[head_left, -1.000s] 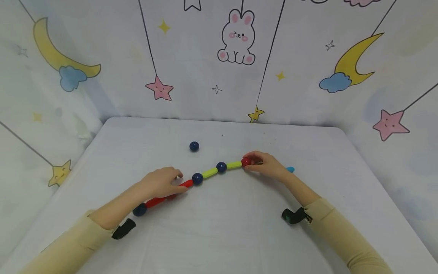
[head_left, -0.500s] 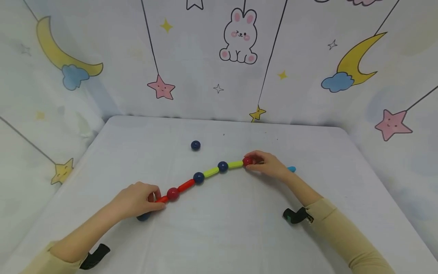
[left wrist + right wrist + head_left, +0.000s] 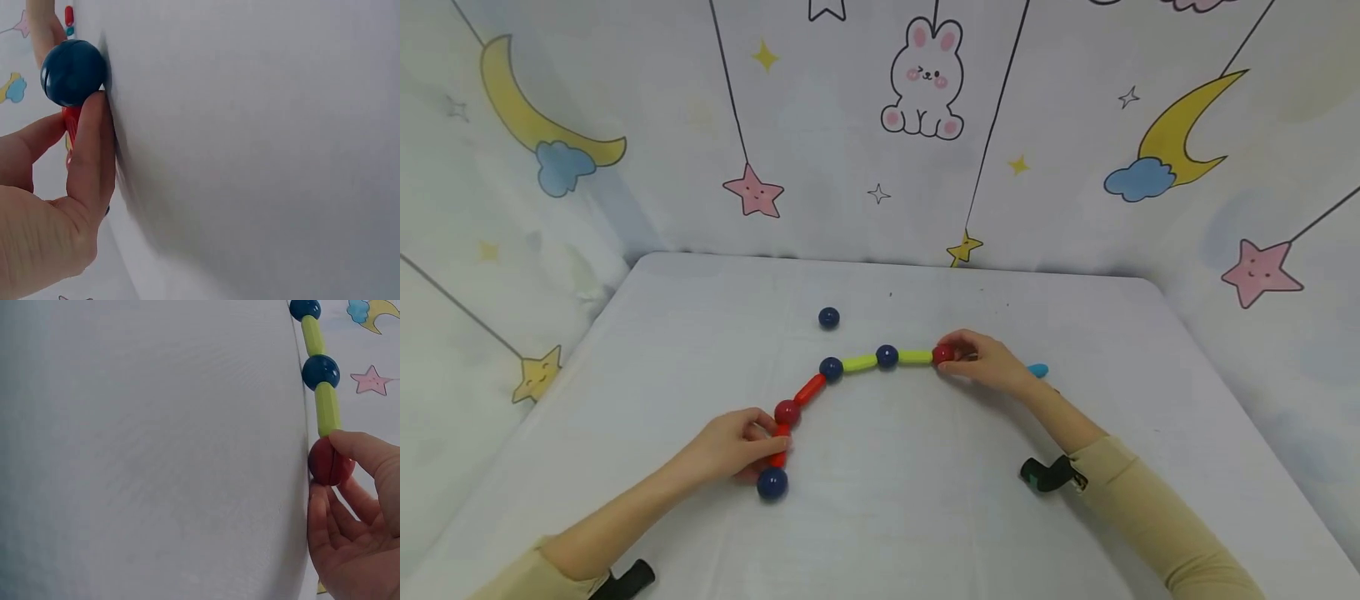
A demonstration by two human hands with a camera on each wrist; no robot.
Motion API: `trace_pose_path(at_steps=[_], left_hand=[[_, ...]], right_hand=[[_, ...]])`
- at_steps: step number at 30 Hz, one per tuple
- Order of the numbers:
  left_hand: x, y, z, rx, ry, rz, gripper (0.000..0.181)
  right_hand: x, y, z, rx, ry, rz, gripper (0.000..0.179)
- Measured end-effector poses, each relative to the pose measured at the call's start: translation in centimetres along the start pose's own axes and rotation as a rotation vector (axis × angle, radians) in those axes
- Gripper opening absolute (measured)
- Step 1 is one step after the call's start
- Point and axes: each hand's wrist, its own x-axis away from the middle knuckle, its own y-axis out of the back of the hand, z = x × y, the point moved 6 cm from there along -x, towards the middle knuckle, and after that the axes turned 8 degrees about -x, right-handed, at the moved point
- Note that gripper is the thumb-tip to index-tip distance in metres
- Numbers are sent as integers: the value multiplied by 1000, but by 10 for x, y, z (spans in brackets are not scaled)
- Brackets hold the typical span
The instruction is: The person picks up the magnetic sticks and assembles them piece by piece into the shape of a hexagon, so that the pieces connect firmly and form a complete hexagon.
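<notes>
A curved chain of balls and short rods lies on the white table. My left hand (image 3: 739, 444) pinches the near red rod (image 3: 779, 457), which joins a dark blue end ball (image 3: 772, 483) to a red ball (image 3: 787, 412). From there the chain runs through another red rod (image 3: 810, 389), a blue ball (image 3: 831, 369), a yellow-green rod (image 3: 860, 364), a second blue ball (image 3: 887, 357) and a yellow-green rod (image 3: 914, 357). At the far end, my right hand (image 3: 988, 360) grips a red ball (image 3: 330, 461) between thumb and fingers.
A loose dark blue ball (image 3: 829, 317) sits behind the chain. Past my right hand a light blue rod end (image 3: 1038, 370) shows, the remainder hidden by the hand. A patterned cloth (image 3: 850, 150) hangs behind the table (image 3: 925, 500).
My left hand moved back left, took hold of the end red rod, then swung it right, bending the chain into an arc. My right hand has stayed on its red ball.
</notes>
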Motion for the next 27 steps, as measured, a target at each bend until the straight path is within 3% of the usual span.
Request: trace_pose_path(at_steps=[7,11,14,16,19,23,25,27], left_hand=[[-3,-25,-2,370,125,45,46],[-2,-37,-9,533,120,56,48],[-2,-41,-17,556,73,63,49],[-1,-40,-21,505,36,41,47],[-2,-33,-29,250,-125,-67,42],[4,-20,-50,-229,-522,-235,42],[9,-18,-61,-434,-751,-254,46],[12,-19,-69,-566,-940,-200,48]], right_hand=[[2,-2,0,6,-12,4,40],[2,-2,2,8,-17,-1,39],[3,-1,2,4,-14,-4,39],[3,-1,2,3,-14,-4,40],[3,-2,3,-3,-14,1,40],[5,-3,8,-16,-17,7,40],[5,-3,8,-21,-17,9,40],[2,-2,1,-22,-24,5,40]])
